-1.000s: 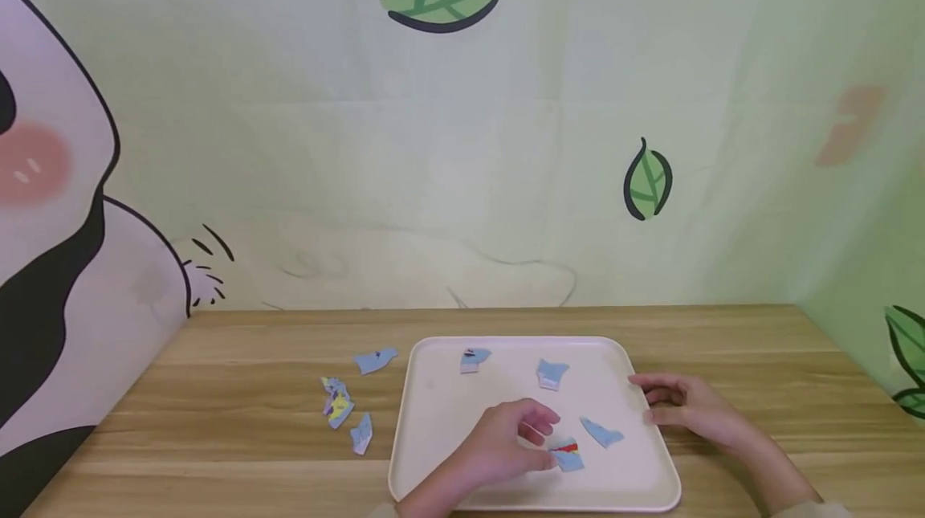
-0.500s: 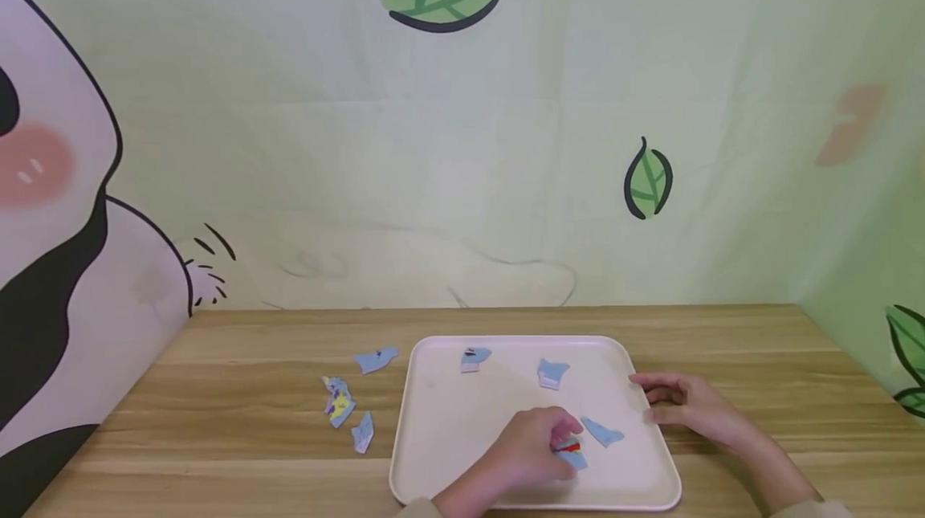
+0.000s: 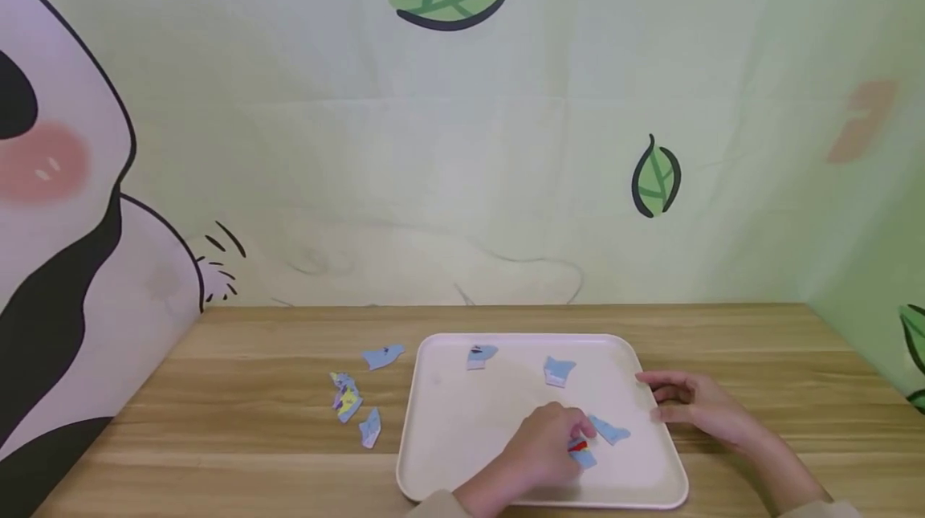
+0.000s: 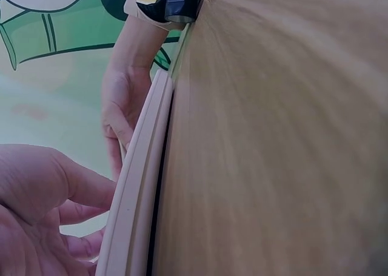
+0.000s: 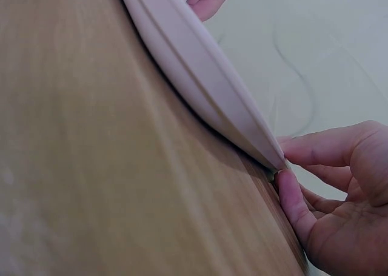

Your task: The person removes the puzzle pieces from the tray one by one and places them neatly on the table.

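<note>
Beside a blue sliver (image 3: 611,430), left fingers (image 3: 577,422) hold a striped piece (image 3: 584,458); parted right fingers (image 3: 663,378) touch the tray (image 3: 455,430).

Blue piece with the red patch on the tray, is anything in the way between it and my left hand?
Nothing visible: in the head view your left hand is right at the blue piece with the red patch, partly covering it. The narrow blue piece lies just beyond, not between them.

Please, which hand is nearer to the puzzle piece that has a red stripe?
Left. The left hand is at the red-striped puzzle piece, partly covering it; the right hand is farther away, at the right rim of the white tray.
</note>
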Demonstrator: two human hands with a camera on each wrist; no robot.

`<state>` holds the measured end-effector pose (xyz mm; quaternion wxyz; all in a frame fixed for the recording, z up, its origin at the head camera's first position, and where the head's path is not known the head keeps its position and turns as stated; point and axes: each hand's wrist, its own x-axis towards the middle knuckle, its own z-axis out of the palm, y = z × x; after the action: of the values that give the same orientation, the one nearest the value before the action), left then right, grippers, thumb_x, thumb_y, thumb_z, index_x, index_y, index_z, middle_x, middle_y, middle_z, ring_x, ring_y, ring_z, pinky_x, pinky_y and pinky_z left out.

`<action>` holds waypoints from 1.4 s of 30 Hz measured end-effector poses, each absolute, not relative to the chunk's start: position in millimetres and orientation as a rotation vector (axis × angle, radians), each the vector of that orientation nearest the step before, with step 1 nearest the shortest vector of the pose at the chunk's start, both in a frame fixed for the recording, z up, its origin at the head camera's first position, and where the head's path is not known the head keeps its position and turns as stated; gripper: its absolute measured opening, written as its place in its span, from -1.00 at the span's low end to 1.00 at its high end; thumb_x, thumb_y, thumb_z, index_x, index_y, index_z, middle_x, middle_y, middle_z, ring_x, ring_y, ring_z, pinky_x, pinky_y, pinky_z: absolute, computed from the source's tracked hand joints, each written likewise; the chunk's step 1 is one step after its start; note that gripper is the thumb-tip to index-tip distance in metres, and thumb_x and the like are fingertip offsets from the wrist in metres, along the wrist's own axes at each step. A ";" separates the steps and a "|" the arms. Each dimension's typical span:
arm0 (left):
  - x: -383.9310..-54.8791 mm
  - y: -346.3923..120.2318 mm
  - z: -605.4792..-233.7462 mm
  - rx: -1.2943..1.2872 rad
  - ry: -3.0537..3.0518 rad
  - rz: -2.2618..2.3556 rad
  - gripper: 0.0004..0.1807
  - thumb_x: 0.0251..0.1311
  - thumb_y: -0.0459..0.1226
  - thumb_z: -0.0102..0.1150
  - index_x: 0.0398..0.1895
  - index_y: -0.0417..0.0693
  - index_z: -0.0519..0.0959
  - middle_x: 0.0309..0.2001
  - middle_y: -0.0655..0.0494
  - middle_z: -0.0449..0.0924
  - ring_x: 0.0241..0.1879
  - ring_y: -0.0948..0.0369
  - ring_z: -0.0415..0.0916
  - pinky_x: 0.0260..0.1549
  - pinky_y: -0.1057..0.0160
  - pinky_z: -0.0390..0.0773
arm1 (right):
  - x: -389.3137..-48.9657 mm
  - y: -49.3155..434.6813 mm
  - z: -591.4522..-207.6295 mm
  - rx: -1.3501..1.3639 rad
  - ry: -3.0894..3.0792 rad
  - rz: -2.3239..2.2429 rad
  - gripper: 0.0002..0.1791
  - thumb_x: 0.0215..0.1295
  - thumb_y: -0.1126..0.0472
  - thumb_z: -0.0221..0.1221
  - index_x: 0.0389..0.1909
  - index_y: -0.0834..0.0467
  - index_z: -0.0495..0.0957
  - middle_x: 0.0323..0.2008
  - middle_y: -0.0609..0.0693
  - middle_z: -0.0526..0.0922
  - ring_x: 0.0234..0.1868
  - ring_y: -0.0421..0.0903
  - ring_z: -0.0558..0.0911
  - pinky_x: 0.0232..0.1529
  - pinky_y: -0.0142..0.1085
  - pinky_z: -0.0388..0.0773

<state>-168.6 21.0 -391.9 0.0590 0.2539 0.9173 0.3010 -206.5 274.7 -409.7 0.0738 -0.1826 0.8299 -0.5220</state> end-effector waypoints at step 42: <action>-167.3 -56.5 -378.5 0.598 2.444 1.468 -0.72 -0.18 -0.51 0.26 -0.32 -0.10 0.60 -0.38 0.20 0.52 -0.51 0.32 0.43 -0.55 0.41 0.43 | -207.5 277.5 -411.7 -0.600 2.505 -1.545 -0.44 0.10 0.34 0.20 0.06 0.56 0.30 -0.12 0.08 0.53 -0.23 -0.37 0.48 -0.26 -0.46 0.49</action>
<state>-167.3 -56.5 -378.5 0.1141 0.2039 0.8335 0.5006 -207.5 277.5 -411.7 0.0689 -0.1992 0.8321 -0.5130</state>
